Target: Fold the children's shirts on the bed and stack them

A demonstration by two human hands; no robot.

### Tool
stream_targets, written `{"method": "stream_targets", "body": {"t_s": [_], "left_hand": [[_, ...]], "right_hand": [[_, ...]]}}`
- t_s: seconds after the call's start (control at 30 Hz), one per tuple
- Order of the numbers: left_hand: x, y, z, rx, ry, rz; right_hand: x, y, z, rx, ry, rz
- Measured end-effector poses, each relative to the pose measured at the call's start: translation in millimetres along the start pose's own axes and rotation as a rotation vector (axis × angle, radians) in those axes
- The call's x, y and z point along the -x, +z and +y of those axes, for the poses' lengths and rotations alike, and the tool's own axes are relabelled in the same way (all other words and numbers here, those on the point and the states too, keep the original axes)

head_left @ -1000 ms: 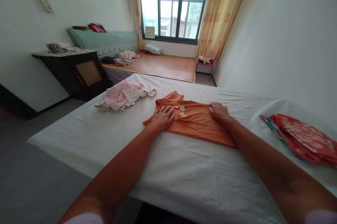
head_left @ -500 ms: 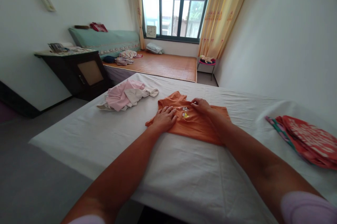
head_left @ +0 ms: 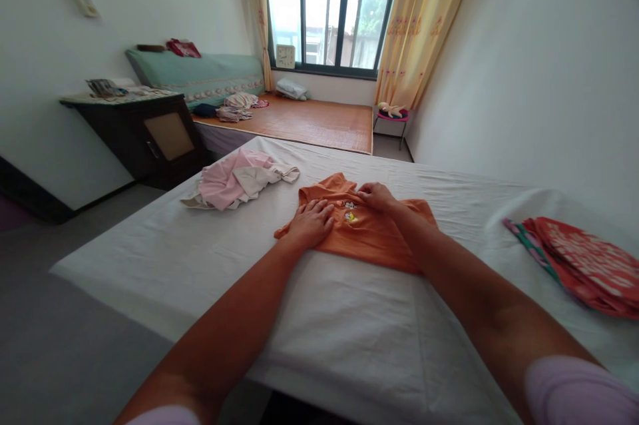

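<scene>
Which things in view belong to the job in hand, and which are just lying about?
Job in hand:
Orange cloth T-shirt with cartoon prints, under left hand and right hand
White cloth sheet beneath it
Possibly crumpled pink and cream clothes, folded red cloth with white print

Lying about:
Square cream clock
Dark wooden cabinet
Rumpled striped clothes

- Mid-frame, you have an orange shirt (head_left: 369,235) of matt cloth.
- Lower centre, your white sheet (head_left: 349,318) is creased matt fabric.
- Upper centre, you see a glossy brown mat (head_left: 329,120).
</scene>
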State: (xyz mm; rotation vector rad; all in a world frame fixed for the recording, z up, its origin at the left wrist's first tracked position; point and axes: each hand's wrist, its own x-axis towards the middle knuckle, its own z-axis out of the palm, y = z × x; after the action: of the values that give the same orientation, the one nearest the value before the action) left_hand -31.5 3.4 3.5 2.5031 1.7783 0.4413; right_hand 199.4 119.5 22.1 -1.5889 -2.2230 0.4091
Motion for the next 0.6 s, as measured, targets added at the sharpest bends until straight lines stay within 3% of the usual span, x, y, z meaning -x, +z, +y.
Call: {"method": "stream_targets", "body": {"t_s": [0.17,0.3,0.37,0.43,0.5,0.6], "left_hand": [[-0.9,0.5,-0.8,0.011,0.007,-0.011],[-0.1,-0.9,-0.5,0.029,0.005,-0.015],[-0.8,-1.1,-1.4,0.065,0.008,0.01],[-3.0,-1.8,-4.0,0.152,-0.008,0.063],[-6.3,-4.4,-8.6,0.309,-0.076,0.16],[-10.1,-11.3,-17.1,0.552,-0.261,0.321]], "right_hand": [[-2.9,-1.8,-7.4,-0.107,0.04,-0.021],[-3.0,-3.5,-18.5,-0.177,-0.016,-0.064],[2.4,-6.0,-26.8,-0.2,-0.056,-0.025],[15.9,-8.8,-36.6,-0.137,-0.155,0.103],[38.0,-9.9,-46.3,0.012,-0.359,0.167],[77.2,-7.9,-56.4,0.222,-0.698,-0.002]]}}
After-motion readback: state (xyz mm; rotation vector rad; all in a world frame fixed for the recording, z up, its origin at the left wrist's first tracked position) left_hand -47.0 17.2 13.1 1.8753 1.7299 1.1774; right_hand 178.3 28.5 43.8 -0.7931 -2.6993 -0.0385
